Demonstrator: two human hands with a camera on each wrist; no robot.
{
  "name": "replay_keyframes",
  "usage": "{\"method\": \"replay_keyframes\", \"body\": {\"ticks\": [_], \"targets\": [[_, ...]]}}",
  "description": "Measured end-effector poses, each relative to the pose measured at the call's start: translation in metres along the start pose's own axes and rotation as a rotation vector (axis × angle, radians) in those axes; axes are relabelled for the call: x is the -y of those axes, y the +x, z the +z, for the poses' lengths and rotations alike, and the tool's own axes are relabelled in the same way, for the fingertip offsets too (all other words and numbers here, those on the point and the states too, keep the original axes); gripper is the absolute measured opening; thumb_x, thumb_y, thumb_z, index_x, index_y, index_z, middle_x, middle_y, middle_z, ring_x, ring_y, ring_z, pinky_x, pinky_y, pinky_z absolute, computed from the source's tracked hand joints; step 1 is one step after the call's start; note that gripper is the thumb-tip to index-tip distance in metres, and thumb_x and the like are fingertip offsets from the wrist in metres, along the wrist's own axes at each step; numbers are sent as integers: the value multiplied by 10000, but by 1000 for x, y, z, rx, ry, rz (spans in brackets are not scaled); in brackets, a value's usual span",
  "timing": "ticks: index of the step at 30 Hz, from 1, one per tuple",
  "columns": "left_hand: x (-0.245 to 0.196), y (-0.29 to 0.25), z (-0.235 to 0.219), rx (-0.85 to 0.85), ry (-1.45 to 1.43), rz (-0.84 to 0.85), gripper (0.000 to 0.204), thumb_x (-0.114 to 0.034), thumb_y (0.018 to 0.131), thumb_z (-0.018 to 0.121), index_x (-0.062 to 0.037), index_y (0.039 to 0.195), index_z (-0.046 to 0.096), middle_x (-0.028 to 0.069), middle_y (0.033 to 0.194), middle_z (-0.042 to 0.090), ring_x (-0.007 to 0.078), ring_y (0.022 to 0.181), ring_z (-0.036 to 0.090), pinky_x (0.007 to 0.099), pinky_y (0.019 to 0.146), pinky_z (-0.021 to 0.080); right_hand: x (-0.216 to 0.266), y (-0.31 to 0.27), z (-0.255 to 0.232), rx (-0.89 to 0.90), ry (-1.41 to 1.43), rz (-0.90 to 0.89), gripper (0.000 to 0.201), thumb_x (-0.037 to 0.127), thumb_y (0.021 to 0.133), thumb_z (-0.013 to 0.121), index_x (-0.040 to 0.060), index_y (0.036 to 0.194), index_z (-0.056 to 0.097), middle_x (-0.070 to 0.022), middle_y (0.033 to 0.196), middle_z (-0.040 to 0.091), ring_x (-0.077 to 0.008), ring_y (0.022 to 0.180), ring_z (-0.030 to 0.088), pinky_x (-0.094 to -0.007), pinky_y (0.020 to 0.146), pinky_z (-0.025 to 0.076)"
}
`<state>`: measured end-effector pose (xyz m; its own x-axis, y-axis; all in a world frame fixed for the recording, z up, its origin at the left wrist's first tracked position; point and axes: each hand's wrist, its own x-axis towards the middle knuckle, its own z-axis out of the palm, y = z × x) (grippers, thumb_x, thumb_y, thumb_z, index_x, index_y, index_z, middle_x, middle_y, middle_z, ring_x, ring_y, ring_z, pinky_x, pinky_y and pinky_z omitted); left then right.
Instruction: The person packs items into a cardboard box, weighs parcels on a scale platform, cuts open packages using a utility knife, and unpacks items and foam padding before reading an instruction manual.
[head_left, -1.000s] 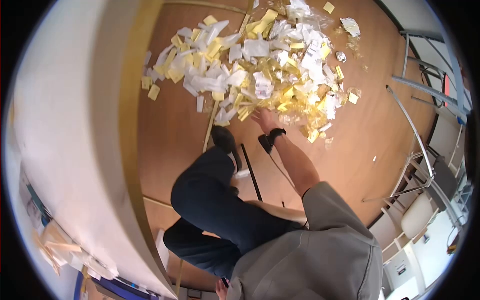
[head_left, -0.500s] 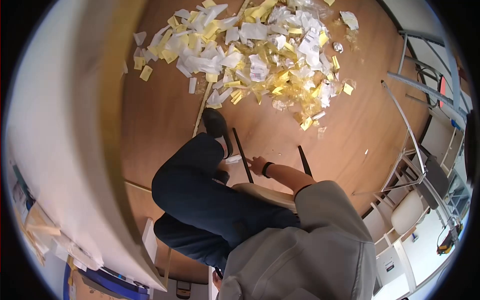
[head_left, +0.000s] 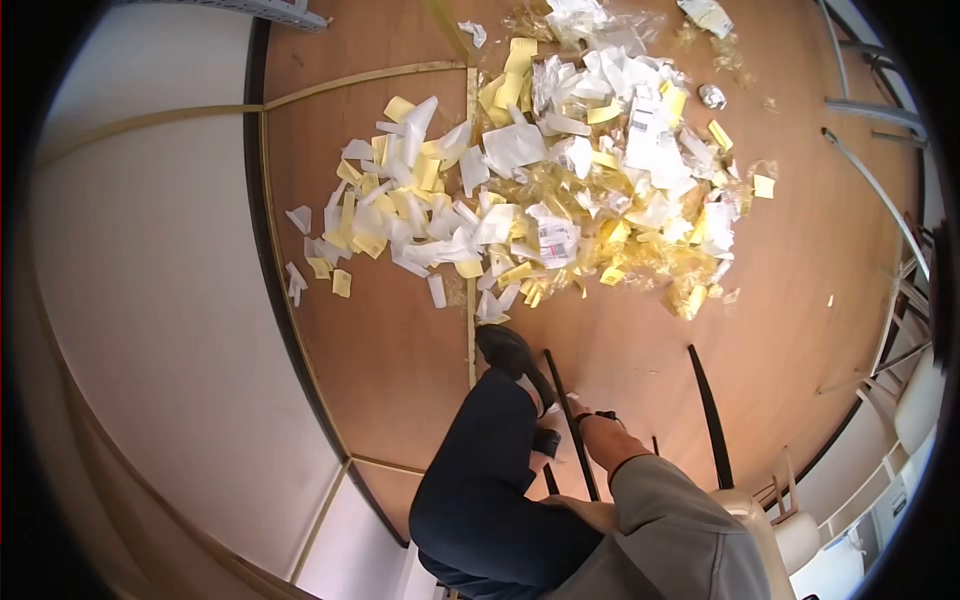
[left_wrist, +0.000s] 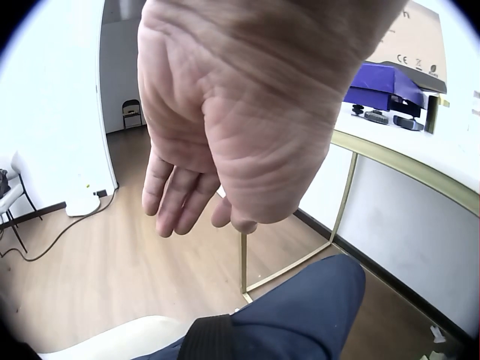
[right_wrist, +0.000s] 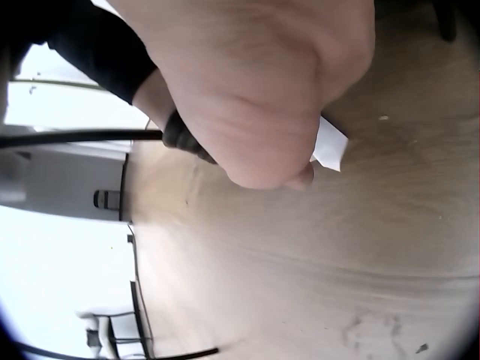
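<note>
My right hand (right_wrist: 247, 97) is low beside the chair, near the dark shoe (head_left: 507, 350). In the right wrist view its fingers are curled, mostly hidden behind the palm, and a white piece of paper (right_wrist: 330, 146) sticks out from them. The hand grips this paper low over the floor. My left hand (left_wrist: 217, 120) hangs in the air above the dark trouser leg (left_wrist: 300, 307). Its fingers are relaxed and hold nothing; the head view does not show it.
A wide heap of white and yellow paper scraps (head_left: 515, 147) with crumpled yellowish film (head_left: 690, 295) covers the floor ahead. Black chair legs (head_left: 710, 420) stand around the right arm. A table with a gold-coloured edge (left_wrist: 405, 169) is beside the left hand.
My right hand has drawn back from the heap to the floor by the shoe and taken hold of the white paper there. The head view has swung left.
</note>
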<state>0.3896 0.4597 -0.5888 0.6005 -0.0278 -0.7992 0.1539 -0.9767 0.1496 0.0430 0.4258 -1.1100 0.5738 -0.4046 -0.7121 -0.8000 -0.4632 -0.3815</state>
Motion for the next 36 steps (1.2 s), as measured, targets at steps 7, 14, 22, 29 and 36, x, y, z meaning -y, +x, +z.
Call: {"method": "replay_keyframes", "body": {"ticks": [7, 14, 22, 29, 36], "targets": [[-3, -39, -1, 13, -11, -19, 434, -324, 1106, 499, -45, 1435, 539, 175, 1348, 629, 284, 1210, 620, 381, 1035, 485, -99, -58, 46, -152, -326, -128, 643, 197, 1036, 407, 119, 1652, 242, -65, 1739, 196, -237, 1603, 169, -391, 1311, 116], [90, -80, -14, 65, -148, -12, 445, -316, 1115, 478, -39, 1460, 523, 188, 1397, 609, 295, 1271, 594, 386, 1073, 465, -249, -80, -251, -282, -529, 126, 528, 231, 1003, 490, -22, 1466, 519, -227, 1579, 427, -344, 1405, 468, -478, 1222, 318], [280, -113, -9, 136, -409, 15, 459, -307, 1125, 455, -31, 1488, 505, 202, 1453, 585, 308, 1341, 565, 391, 1117, 442, -178, -106, -309, -180, 241, -119, 260, 177, 913, 614, 18, 1113, 660, -196, 1063, 703, -372, 982, 704, -515, 844, 553], [304, -103, 46, 83, -548, 203, 534, -308, 1063, 555, -3, 1495, 481, 217, 1389, 620, 344, 1234, 618, 436, 1055, 499, -169, -150, -376, -240, 203, -61, 292, 259, 968, 628, 33, 1153, 647, -223, 1004, 716, -415, 946, 711, -524, 821, 565], [306, -43, 61, -177, -499, 505, 394, -361, 1088, 560, -6, 1254, 604, 146, 1150, 716, 253, 1044, 720, 385, 918, 570, -164, -247, -434, -316, 19, 56, 311, 269, 981, 615, 51, 1199, 659, -227, 1067, 720, -427, 1011, 696, -532, 877, 550]]}}
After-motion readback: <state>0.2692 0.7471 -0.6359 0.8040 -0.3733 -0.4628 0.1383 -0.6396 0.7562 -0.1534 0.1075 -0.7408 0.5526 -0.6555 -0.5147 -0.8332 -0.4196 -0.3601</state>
